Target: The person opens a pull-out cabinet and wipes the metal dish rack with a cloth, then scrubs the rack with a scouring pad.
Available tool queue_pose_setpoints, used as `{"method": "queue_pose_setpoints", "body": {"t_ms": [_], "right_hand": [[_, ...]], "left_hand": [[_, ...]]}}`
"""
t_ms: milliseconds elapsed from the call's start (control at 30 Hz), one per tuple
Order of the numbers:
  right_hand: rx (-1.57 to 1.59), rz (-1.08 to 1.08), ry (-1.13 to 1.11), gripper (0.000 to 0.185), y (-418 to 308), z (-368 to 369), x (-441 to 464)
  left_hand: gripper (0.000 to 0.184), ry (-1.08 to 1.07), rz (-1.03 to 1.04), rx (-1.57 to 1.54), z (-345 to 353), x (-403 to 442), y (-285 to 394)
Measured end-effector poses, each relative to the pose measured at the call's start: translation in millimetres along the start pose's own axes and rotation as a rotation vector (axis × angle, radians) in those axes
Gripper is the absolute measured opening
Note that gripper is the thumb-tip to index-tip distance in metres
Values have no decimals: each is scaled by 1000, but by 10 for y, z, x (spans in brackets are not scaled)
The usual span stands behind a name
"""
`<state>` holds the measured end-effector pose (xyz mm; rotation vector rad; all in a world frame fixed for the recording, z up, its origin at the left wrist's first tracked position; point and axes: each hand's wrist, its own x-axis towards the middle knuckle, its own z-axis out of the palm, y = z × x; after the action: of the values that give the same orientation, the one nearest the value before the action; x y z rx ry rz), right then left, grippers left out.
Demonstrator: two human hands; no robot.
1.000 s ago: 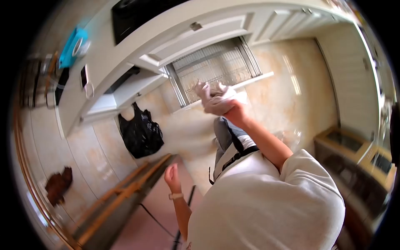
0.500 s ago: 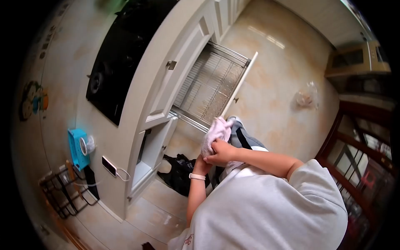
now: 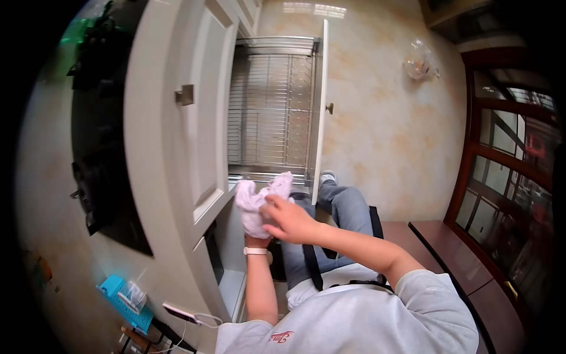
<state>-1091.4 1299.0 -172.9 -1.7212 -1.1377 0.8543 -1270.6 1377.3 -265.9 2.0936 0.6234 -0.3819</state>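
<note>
A crumpled pale pink cloth (image 3: 254,213) is bunched around my left hand (image 3: 257,241), which is mostly hidden under it; only the part by the white wristband shows. My right hand (image 3: 289,219) lies against the cloth's right side, its fingers apart and bent over the fabric. Just beyond both hands is a pulled-out drawer with a wire rack (image 3: 268,112), its white front panel (image 3: 322,118) standing to the right.
A black stove (image 3: 106,130) sits on the white counter (image 3: 154,118) at left. Near the lower left are a blue basket (image 3: 127,301) and a phone (image 3: 178,314) with a cable. A clear plastic bag (image 3: 420,66) lies on the floor, beside a dark red-framed glass door (image 3: 466,135).
The view has turned toward the drawer. Both hands came together at the cloth, which passed from my right hand onto my left. My right hand's fingers have since spread.
</note>
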Motion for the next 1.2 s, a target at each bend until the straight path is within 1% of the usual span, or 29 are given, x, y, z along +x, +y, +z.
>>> {"method": "queue_pose_setpoints", "body": {"t_ms": [33, 67, 100, 133, 167, 200, 233, 300, 333, 367, 400, 433, 467, 500, 567, 633, 667, 767, 800, 833, 900, 933, 967, 1000, 1033, 1067, 1133, 1167, 1200], "right_hand": [[-38, 47, 75, 44, 181, -10, -29], [-89, 174, 138, 47, 477, -3, -45], [-153, 358, 184, 53, 776, -39, -40], [-303, 476, 205, 67, 1290, 36, -84], [-372, 622, 259, 73, 1646, 39, -93], [-444, 764, 314, 80, 1992, 64, -88], [-422, 776, 362, 83, 2303, 108, -78], [-397, 791, 413, 86, 2800, 182, 34], [-283, 669, 459, 86, 2996, 237, 81], [-173, 543, 506, 86, 3134, 303, 108], [-54, 488, 516, 83, 3216, 343, 127], [-55, 477, 525, 83, 3263, 376, 113], [155, 456, 543, 84, 3201, 381, 97], [367, 437, 553, 84, 3191, 409, 81], [329, 428, 567, 86, 3322, 496, 69], [652, 396, 570, 87, 3257, 471, 67], [652, 385, 575, 87, 3264, 481, 67], [700, 338, 566, 88, 3277, 498, 58], [737, 329, 572, 88, 3278, 500, 58], [777, 330, 577, 88, 3279, 510, 53], [793, 326, 597, 87, 3281, 539, 33], [749, 341, 578, 87, 3277, 528, 23], [701, 347, 555, 86, 3279, 485, 32], [695, 339, 546, 86, 3277, 450, 47], [740, 343, 545, 86, 3259, 462, 36], [785, 345, 550, 86, 3247, 485, 29], [783, 315, 592, 86, 3253, 513, 39], [781, 298, 629, 85, 3247, 542, 29], [786, 308, 632, 85, 3250, 561, 21]], "left_hand": [[51, 136, -29, -639, -109, 130, 100], [50, 281, -59, -1278, -194, 321, 188], [50, 394, -84, -1481, -119, 437, -30], [52, 521, -88, -1675, -49, 556, -244], [53, 644, -148, -1699, 13, 600, -542], [48, 712, -66, -1576, 102, 689, -899], [42, 775, 33, -1455, 162, 840, -1188], [34, 725, -22, -874, 90, 1096, -1343], [33, 753, -38, -456, 144, 1272, -1682], [35, 817, -50, -322, 152, 1489, -1567], [32, 810, -27, -106, 216, 1652, -1709], [30, 804, -1, 109, 271, 1817, -1830], [28, 800, -50, 149, 353, 1996, -1918], [25, 801, 42, 229, 419, 2202, -2071], [18, 645, 125, 373, 542, 2616, -2355], [12, 419, 82, 594, 646, 2965, -2532], [10, 391, 103, 688, 697, 3111, -2603], [10, 464, 172, 675, 694, 3399, -2945], [10, 406, 172, 660, 617, 3423, -2912], [10, 403, 172, 663, 592, 3457, -2891], [9, 364, 278, 769, 615, 3478, -2931], [7, 422, 339, 756, 659, 3485, -3005], [7, 435, 334, 751, 663, 3493, -2969], [6, 441, 431, 724, 646, 3496, -2926], [4, 432, 528, 697, 635, 3474, -2900], [4, 431, 530, 700, 630, 3489, -2886], [2, 333, 589, 794, 626, 3579, -2859], [2, 321, 592, 792, 627, 3603, -2839], [1, 238, 595, 892, 623, 3640, -2818]]}}
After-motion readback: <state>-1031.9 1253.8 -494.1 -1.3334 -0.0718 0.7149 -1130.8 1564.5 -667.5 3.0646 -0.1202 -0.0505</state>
